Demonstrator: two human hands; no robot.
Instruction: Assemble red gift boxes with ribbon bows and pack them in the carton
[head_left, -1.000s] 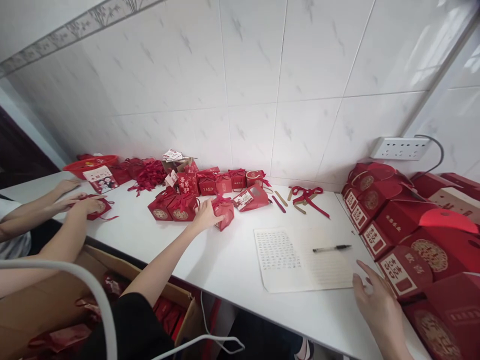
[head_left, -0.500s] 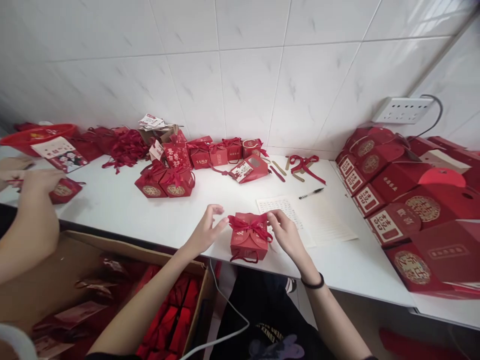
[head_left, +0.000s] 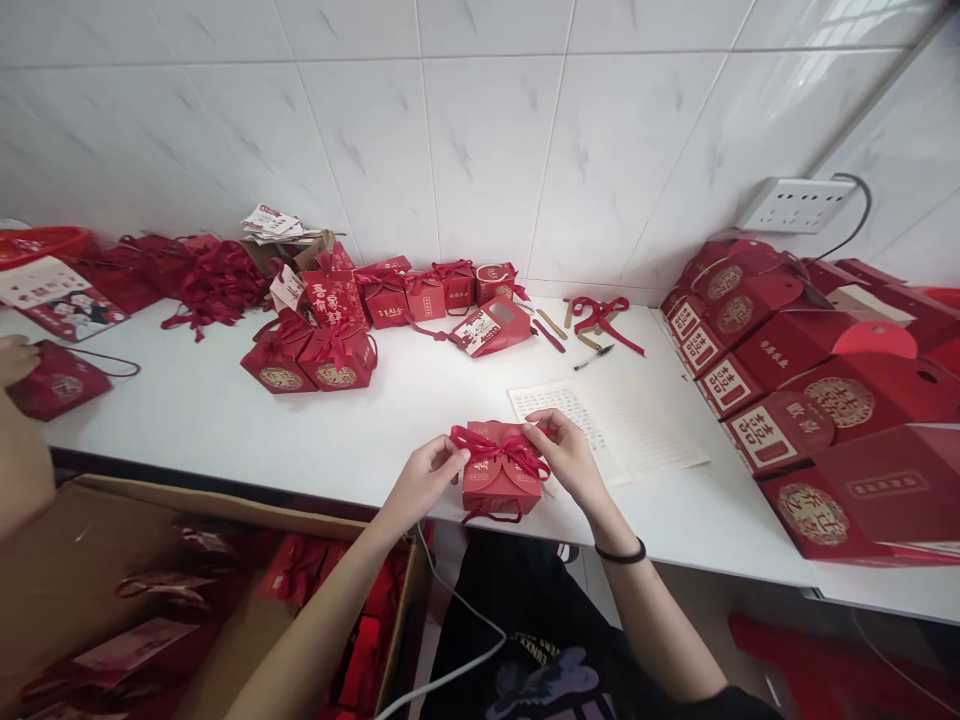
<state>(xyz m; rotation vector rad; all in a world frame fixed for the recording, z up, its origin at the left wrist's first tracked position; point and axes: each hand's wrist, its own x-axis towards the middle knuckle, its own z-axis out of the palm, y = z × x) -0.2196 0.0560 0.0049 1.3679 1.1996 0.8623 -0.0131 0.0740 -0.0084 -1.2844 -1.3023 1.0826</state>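
A red gift box (head_left: 501,492) with gold print stands at the front edge of the white table, and a dark red ribbon bow (head_left: 495,445) is tied across its top. My left hand (head_left: 429,474) pinches the bow's left loop between thumb and fingers. On the other side, my right hand (head_left: 568,456) has its thumb and fingertips closed on the right loop. A cord handle (head_left: 491,517) hangs at the box's near side.
Written sheets (head_left: 645,425) and a pen (head_left: 593,357) lie behind the box. Finished boxes (head_left: 337,375) stand left; folded red boxes (head_left: 795,400) are stacked right. A carton (head_left: 240,500) sits below left. A co-worker's arm (head_left: 22,450) reaches in with another red box (head_left: 64,385).
My left hand has moved in from beside the box and closed on the bow's left loop. My right fingers stay at the right loop. The co-worker's arm now sits further left in view.
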